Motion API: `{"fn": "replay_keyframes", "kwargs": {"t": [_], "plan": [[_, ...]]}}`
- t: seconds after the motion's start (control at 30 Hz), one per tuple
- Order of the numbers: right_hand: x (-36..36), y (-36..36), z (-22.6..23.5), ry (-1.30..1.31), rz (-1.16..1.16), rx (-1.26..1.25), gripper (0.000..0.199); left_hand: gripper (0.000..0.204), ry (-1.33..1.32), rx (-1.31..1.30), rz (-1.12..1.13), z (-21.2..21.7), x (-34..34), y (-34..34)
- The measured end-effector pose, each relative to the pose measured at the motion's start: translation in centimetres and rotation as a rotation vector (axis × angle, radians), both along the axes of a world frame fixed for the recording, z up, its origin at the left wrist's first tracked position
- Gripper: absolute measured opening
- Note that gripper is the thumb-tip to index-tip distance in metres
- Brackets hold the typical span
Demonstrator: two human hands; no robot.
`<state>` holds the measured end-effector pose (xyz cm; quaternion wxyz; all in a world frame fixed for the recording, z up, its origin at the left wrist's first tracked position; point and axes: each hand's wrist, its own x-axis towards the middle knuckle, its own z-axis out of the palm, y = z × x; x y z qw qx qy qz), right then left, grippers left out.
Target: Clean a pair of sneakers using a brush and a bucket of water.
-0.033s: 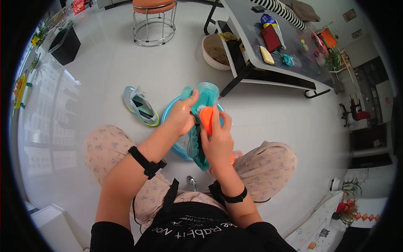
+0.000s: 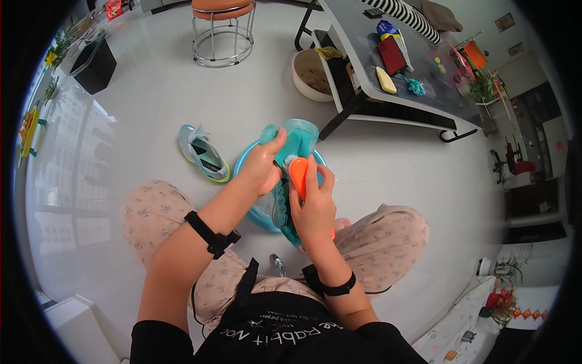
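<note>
A wet-looking teal sneaker (image 2: 298, 141) is held over a light-blue basin (image 2: 262, 219), its tongue pulled out. My left hand (image 2: 265, 162) grips the shoe's upper side, with the thumb up by the opening. Closed around an orange-handled brush (image 2: 297, 174), my right hand (image 2: 314, 206) presses its pale bristles against the inside of the shoe near the tongue. The fingers hide much of the handle and part of the shoe. A second sneaker (image 2: 204, 153), pale blue-grey with a yellow-green sole edge, lies on the floor left of the basin.
A low table (image 2: 364, 57) stands at the far right, bearing a red case (image 2: 391, 54) and a yellow bar (image 2: 385, 80). Next to it sits a pale bucket (image 2: 310, 76). Farther off are a round stool (image 2: 223, 30) and a black bin (image 2: 94, 65). My bent knees flank the basin.
My right hand and the brush have shifted very slightly, a little down and to the left. The shoe's top has tipped slightly to the right; my left hand is nearly still.
</note>
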<state>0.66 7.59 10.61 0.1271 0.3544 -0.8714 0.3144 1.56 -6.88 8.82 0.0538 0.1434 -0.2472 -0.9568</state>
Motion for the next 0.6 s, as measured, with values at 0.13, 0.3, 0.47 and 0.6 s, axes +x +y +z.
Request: {"fn": "replay_keyframes", "kwargs": {"t": [0.13,0.3,0.47,0.6], "plan": [[-1.6,-0.7,1.3,0.035,-0.091,-0.002,0.058,0.044,0.003,0.052,0.034,0.8,-0.4,1.1],[-0.9,-0.9,1.0,0.031,-0.051,0.015,0.061,0.042,-0.013,0.16,0.007,1.1,-0.4,0.8],[-0.4,0.0,0.4,0.0,-0.074,0.078,0.063,0.042,-0.102,0.089,0.034,0.2,-0.4,1.3],[-1.4,-1.5,2.0,0.095,-0.008,-0.016,0.061,0.041,-0.025,0.072,-0.015,-0.1,-0.3,1.1]]}}
